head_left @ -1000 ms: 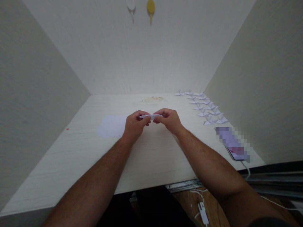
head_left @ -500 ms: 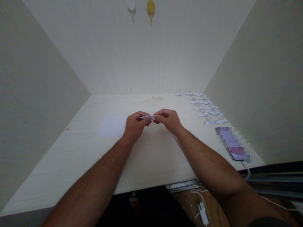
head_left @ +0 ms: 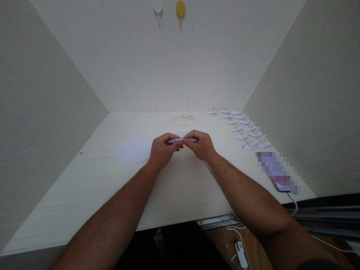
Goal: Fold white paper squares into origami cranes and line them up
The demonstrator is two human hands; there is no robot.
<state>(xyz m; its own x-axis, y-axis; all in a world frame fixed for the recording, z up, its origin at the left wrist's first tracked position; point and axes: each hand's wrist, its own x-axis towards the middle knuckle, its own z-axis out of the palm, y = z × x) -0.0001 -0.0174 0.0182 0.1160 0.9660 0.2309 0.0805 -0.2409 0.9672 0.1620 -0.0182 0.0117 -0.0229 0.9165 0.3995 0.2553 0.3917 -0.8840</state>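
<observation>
A small piece of folded white paper point(head_left: 174, 141) is pinched between my two hands above the middle of the table. My left hand point(head_left: 165, 149) grips its left part, thumb on the near side. From the other side my right hand point(head_left: 199, 145) pinches it, and the thumbs nearly meet. Thin pointed ends of the paper show at both hands; my fingers cover the rest. Left of my left hand lies white sheet paper point(head_left: 133, 150), flat on the table. Several folded paper cranes point(head_left: 240, 127) stand in rows at the back right.
On the right of the white table point(head_left: 92, 195) lies a phone point(head_left: 278, 174), its screen blurred, with a white cable point(head_left: 294, 204). Walls rise on three sides. Two hooks, one white point(head_left: 158, 7) and one yellow point(head_left: 180, 9), are on the back wall. A power strip point(head_left: 241, 254) lies below.
My thumbs have come closer together on the folded paper. A pointed end now shows at my right hand as well. The cranes and phone stay put.
</observation>
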